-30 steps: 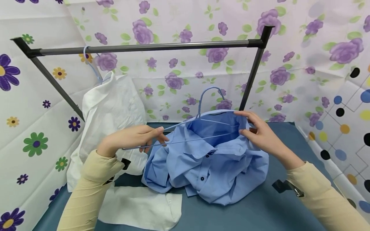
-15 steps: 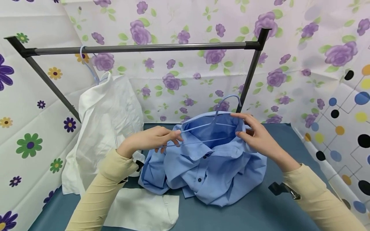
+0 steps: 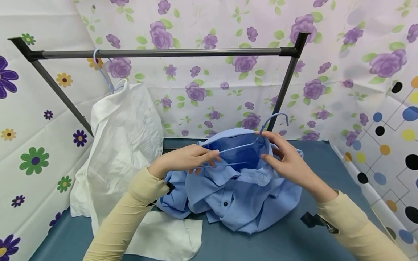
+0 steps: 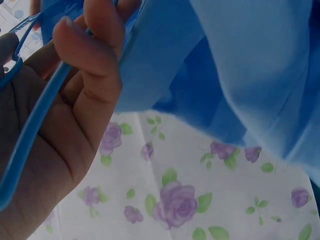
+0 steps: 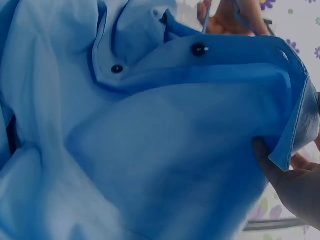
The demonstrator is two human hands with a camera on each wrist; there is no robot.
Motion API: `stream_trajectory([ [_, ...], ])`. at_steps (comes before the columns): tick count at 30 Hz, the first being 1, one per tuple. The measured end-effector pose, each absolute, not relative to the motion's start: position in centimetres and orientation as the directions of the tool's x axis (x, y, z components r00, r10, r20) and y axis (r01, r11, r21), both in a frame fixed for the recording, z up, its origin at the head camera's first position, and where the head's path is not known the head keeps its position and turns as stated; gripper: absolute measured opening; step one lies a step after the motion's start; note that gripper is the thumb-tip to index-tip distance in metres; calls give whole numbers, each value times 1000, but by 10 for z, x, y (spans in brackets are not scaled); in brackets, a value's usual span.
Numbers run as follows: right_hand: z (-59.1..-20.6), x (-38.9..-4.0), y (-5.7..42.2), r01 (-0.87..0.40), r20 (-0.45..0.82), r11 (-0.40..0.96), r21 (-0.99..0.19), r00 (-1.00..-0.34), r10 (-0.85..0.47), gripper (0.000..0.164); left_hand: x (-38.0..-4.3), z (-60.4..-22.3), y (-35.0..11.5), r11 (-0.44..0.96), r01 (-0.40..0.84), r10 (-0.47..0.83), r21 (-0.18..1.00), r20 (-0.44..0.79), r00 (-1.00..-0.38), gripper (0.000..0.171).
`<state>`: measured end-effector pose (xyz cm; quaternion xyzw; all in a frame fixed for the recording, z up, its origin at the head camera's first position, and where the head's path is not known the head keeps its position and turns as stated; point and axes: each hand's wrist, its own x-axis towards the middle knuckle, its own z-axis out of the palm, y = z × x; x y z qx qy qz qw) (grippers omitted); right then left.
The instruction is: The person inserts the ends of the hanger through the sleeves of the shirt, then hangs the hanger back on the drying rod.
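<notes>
A blue button-up shirt (image 3: 241, 206) lies bunched on the table, its collar standing open. In the head view my left hand (image 3: 187, 157) grips a blue wire hanger (image 3: 236, 148) by one end. The hanger's other end is inside the neck opening, hidden by cloth, and its hook points up and right. The left wrist view has the hanger's wire (image 4: 35, 125) crossing the palm under curled fingers. At the right side of the collar, my right hand (image 3: 290, 161) pinches the cloth between thumb and fingers; the right wrist view has the thumb (image 5: 272, 167) against the collar.
A dark metal rail (image 3: 163, 53) spans the back. From its left part hangs a white shirt (image 3: 121, 127) on a blue hanger (image 3: 103, 72). White cloth (image 3: 169, 233) lies on the blue-grey table (image 3: 248, 248) in front. Patterned sheets surround the table.
My left hand has moved right, sliding the hanger further into the neck opening. Its hook has shifted right and tilted over. My right hand stays at the collar.
</notes>
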<state>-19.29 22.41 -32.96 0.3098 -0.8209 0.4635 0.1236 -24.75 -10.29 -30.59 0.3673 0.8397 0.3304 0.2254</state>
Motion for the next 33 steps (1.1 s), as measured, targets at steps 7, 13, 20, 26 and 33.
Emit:
stream_trajectory([
  [7, -329, -186, 213, -636, 532, 315, -704, -767, -359, 58, -248, -313, -99, 484, 479, 781, 732, -114, -614, 58],
  [13, -327, -181, 207, -642, 548, 306, -703, -763, -342, 60, -247, -314, -98, 467, 493, 789, 734, -94, -607, 60],
  [20, -321, -177, 201, -629, 543, 301, -717, -774, -325, 58, -246, -315, -98, 440, 498, 795, 747, -67, -603, 58],
  [26, -318, -177, 201, -606, 500, 362, -708, -793, -350, 64, -246, -322, -101, 417, 501, 800, 758, -45, -598, 55],
  [33, -311, -174, 213, -558, 404, 439, -705, -824, -397, 65, -241, -334, -108, 380, 502, 806, 777, -11, -592, 47],
])
